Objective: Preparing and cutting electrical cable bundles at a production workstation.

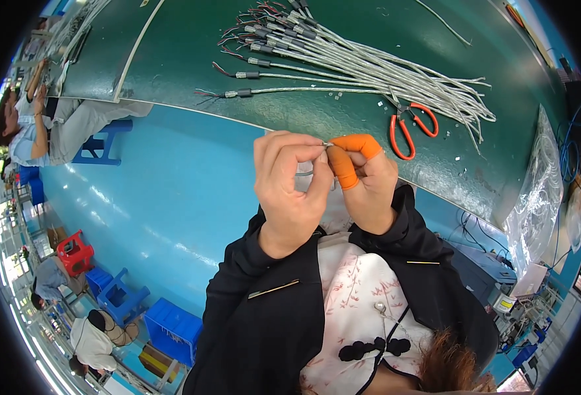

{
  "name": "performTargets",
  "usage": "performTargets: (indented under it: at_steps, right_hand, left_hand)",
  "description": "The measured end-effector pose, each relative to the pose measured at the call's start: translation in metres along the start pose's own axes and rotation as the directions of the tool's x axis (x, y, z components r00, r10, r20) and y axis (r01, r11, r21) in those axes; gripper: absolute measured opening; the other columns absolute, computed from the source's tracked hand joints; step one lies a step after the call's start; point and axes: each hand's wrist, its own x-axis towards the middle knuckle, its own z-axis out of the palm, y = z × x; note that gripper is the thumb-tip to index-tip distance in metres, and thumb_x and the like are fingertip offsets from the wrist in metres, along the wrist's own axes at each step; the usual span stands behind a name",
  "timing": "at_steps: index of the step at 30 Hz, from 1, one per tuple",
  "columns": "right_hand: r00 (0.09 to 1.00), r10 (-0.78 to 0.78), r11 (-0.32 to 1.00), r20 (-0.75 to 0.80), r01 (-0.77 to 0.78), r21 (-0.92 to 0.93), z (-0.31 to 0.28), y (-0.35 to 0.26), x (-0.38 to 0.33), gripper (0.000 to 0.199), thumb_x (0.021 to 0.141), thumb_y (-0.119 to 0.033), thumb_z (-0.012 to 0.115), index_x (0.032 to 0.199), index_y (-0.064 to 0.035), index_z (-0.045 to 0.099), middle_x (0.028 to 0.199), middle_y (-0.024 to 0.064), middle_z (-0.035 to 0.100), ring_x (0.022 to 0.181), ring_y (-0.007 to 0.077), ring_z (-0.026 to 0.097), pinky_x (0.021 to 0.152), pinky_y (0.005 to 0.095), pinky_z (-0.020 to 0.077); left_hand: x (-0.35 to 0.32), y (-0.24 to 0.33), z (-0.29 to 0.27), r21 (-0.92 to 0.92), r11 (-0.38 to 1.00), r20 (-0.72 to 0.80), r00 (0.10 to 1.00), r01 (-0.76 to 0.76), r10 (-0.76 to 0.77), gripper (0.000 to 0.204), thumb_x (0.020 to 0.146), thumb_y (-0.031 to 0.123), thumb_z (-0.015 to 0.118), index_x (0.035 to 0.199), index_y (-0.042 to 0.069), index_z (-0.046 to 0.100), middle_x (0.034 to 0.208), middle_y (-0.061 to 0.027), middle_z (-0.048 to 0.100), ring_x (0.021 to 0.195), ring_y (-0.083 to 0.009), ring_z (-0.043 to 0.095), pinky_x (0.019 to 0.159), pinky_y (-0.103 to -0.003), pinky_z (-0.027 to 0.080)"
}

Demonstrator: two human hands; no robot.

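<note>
At the far left of the frame, people (33, 125) sit along a bench; lower left stand a red stool (74, 251) and blue stools (122, 297) on the blue floor (172, 191).

In the middle, the left hand (289, 187) is raised in front of the chest, its thumb and fingers pinched together at the top on the end of a thin wire (327, 143). The wire tip shows as a small grey stub just right of the left fingertips, between the two hands, at the centre of the frame. The right hand (366, 187) meets it from the other side: its orange finger cots (353, 155) close on the same wire, touching the left fingertips. Both hands are grasping; how far the wire runs below them is hidden.

Above, on the green table (172, 59), a bundle of grey cables (369, 66) fans from upper centre toward the right. Red-handled scissors (409, 128) lie just below the bundle, up and right of the right hand, apart from it. At the right edge, a clear plastic bag (537, 197) hangs off the table.
</note>
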Motion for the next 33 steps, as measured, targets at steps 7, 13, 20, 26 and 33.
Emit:
performTargets:
  at_steps: [7, 13, 20, 26, 33]
  right_hand:
    - [0.980, 0.198, 0.939, 0.019, -0.196, 0.282, 0.005, -0.014, 0.010, 0.010, 0.088, 0.001, 0.058, 0.097, 0.0043, 0.055, 0.077, 0.0097, 0.065, 0.061, 0.0102, 0.061, 0.056, 0.0218, 0.0485]
    - [0.975, 0.194, 0.903, 0.110, -0.221, 0.368, 0.011, -0.027, 0.010, 0.013, 0.091, -0.001, 0.054, 0.103, 0.0026, 0.055, 0.085, 0.0096, 0.064, 0.064, 0.0113, 0.060, 0.060, 0.0219, 0.0471]
    - [0.991, 0.012, 0.978, 0.132, -0.039, 0.203, 0.004, -0.004, 0.000, 0.015, 0.090, 0.002, 0.054, 0.106, 0.0041, 0.054, 0.086, 0.0103, 0.064, 0.066, 0.0130, 0.061, 0.060, 0.0220, 0.0471]
    - [0.988, 0.019, 0.983, 0.154, -0.047, 0.178, 0.011, -0.006, -0.002, 0.017, 0.090, 0.003, 0.055, 0.106, 0.0049, 0.054, 0.086, 0.0107, 0.064, 0.069, 0.0141, 0.062, 0.060, 0.0217, 0.0466]
    - [0.931, 0.284, 0.883, 0.231, -0.348, 0.317, 0.013, -0.025, 0.003, 0.018, 0.089, 0.003, 0.056, 0.107, 0.0057, 0.054, 0.085, 0.0104, 0.064, 0.069, 0.0143, 0.063, 0.062, 0.0222, 0.0483]
  left_hand:
    - [-0.004, 0.006, -0.015, 0.028, 0.999, 0.062, 0.998, 0.019, -0.021, 0.017, 0.070, -0.005, 0.064, 0.083, 0.002, 0.057, 0.097, -0.0095, 0.060, 0.091, -0.0271, 0.052, 0.079, -0.033, 0.043]
    - [0.013, 0.011, -0.050, -0.132, 0.972, 0.076, 0.979, 0.196, -0.187, 0.015, 0.080, 0.000, 0.063, 0.095, 0.001, 0.060, 0.108, -0.0090, 0.059, 0.102, -0.0209, 0.052, 0.086, -0.031, 0.040]
    - [0.022, 0.001, -0.040, -0.321, 0.885, 0.286, 0.925, 0.339, -0.250, 0.030, 0.078, 0.002, 0.068, 0.107, 0.002, 0.063, 0.108, -0.0098, 0.060, 0.102, -0.0171, 0.053, 0.084, -0.029, 0.042]
    - [0.014, -0.002, -0.038, -0.505, 0.692, 0.321, 0.857, 0.516, -0.404, 0.015, 0.082, -0.002, 0.064, 0.096, -0.001, 0.066, 0.108, -0.0099, 0.060, 0.095, -0.0135, 0.056, 0.082, -0.027, 0.045]
    - [0.012, 0.003, -0.033, -0.368, 0.837, 0.147, 0.915, 0.404, -0.377, 0.009, 0.082, -0.002, 0.063, 0.091, -0.002, 0.064, 0.101, -0.0092, 0.062, 0.091, -0.0158, 0.057, 0.077, -0.029, 0.047]
